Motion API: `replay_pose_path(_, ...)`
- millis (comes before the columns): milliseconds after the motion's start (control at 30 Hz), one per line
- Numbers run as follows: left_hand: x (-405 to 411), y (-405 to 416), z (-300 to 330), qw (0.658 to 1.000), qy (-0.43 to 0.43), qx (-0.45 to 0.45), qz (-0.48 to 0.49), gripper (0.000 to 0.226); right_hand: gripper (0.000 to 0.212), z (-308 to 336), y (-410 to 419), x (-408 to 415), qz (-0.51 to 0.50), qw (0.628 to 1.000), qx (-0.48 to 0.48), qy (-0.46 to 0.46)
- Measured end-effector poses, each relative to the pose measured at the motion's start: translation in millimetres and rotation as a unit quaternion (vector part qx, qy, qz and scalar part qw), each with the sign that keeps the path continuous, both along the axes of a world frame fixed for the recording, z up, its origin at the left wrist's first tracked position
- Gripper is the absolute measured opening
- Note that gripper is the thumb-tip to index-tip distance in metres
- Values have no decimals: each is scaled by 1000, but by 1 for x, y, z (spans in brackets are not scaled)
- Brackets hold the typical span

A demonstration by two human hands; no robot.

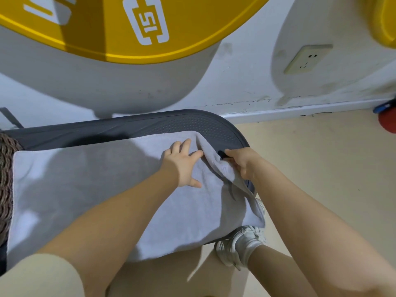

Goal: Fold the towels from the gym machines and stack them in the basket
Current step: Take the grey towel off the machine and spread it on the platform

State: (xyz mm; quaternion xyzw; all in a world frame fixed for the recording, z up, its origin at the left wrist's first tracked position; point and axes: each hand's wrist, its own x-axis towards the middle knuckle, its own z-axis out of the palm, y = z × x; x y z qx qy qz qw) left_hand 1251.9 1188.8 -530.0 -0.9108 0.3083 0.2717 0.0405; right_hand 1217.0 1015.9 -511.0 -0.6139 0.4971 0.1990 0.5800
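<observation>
A brown woven basket [6,179] peeks in at the left edge, next to a white towel [90,189] spread flat on a dark grey platform [205,123]. The left hand [184,166] lies flat on the towel with fingers spread wide. The right hand [242,162] pinches the towel's raised right edge.

both forearms bare, reaching forward from the bottom of the frame. left hand [184,162] flat, palm down, fingers spread and straight, thumb out to the side, pressing on the towel [85,189]. right hand [242,161] just beside it, fingers curled, pinching a raised fold of the towel at its far right corner. short pale sleeve on the left upper arm.
</observation>
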Motion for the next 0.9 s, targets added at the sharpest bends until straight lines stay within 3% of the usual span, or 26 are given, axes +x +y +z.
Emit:
replay_pose_path(100, 1, 0, 0, 1000, -3, -3, 0, 90, 32, 0, 4, 1, -42, 985, -78, -146)
replay_pose_path(200, 1, 1, 1, 1000, 4, 1, -1, 89, 38, 15, 1, -8, 104, 908, -256, -314)
replay_pose_path(267, 2, 2, 1, 1000, 5, 2, -8, 87, 31, 19, -5, -20, 178, 868, -302, -352)
replay_pose_path(400, 6, 3, -1, 1000, 0, -30, 2, 64, 16, 1, -15, -36, 265, 855, -369, -250)
replay_pose_path(533, 12, 2, -4, 999, -20, -49, -4, 55, 45, -7, -21, -11, 187, 907, -344, -154)
replay_pose_path(600, 18, 2, -6, 998, -33, -42, -11, 61, 55, -13, -21, 5, 228, 900, -353, -114)
replay_pose_path(733, 31, -3, -7, 999, -30, -30, -8, 95, 44, -24, -23, 29, 229, 899, -370, -49)
replay_pose_path(900, 43, -8, -11, 999, -6, -27, -24, 111, 26, -27, -35, 48, 215, 876, -422, -86)
